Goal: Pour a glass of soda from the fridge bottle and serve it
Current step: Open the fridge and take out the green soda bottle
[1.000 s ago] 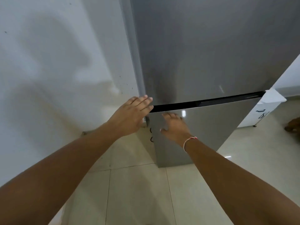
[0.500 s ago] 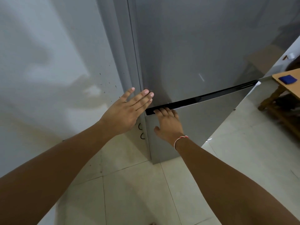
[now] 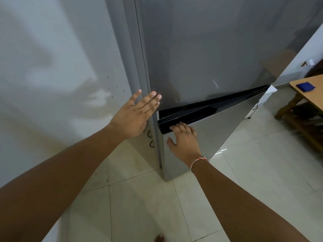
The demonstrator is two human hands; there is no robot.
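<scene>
The left hand (image 3: 134, 116) is held flat with fingers straight and slightly spread, its fingertips laid against the left edge of the fridge's upper door (image 3: 201, 49); nothing is gripped by it. The right hand (image 3: 183, 138) is hooked over the black top edge of the lower door (image 3: 218, 130), the fingers curled into the recessed handle strip and the thumb spread below on the door's face. A red-and-white thread bracelet (image 3: 198, 161) is worn on the right wrist.

The fridge is seen as a tall grey two-door unit standing on pale floor tiles (image 3: 139, 206) against a white wall (image 3: 52, 67). No soda bottle or glass is visible. A wooden table (image 3: 309, 95) carrying a blue cloth (image 3: 305, 86) is seen at the right.

Compared with half a second ago, the lower door is pulled further out, and a wider dark gap is shown beneath the upper door.
</scene>
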